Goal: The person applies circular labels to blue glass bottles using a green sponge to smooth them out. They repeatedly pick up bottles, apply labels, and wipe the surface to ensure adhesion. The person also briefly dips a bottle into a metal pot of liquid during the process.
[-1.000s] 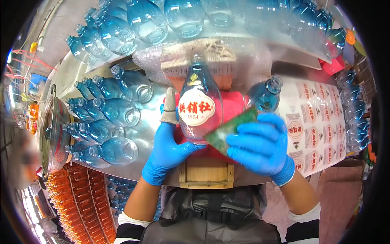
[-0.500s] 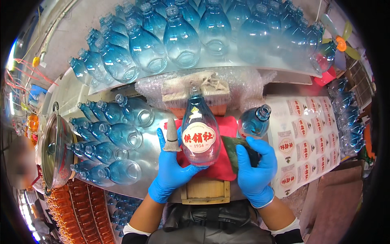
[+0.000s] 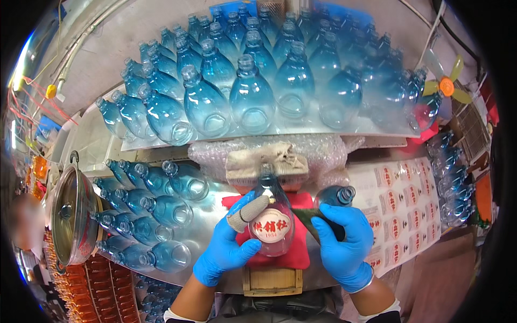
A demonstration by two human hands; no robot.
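Observation:
A blue glass bottle (image 3: 277, 248) with a round white and red label lies in front of me, its neck on a cloth-padded rest (image 3: 266, 171). My left hand (image 3: 226, 242), in a blue glove with a grey knitted sleeve on one finger, grips the bottle's left side; the sleeved finger lies along the label's left edge. In my gloved right hand (image 3: 347, 237) is a dark green flat piece (image 3: 311, 219), pinched between thumb and fingers, its far end close to the bottle's right side. Just beyond that hand stands another blue bottle (image 3: 335, 195). Red cloth (image 3: 297, 253) shows beneath the labelled bottle.
Rows of blue bottles (image 3: 252, 107) fill the raised shelf ahead; more lie at left (image 3: 167, 210). A label sheet (image 3: 398, 210) covers the table's right. A metal basin (image 3: 72, 215) is at far left, a small fan (image 3: 446, 86) at far right. Nearest me sits a wooden block (image 3: 273, 281).
My left hand's sleeved finger has swung from upright onto the bottle's label. My right hand stays beside the bottle with the green piece. The whole view has shifted, showing more shelf.

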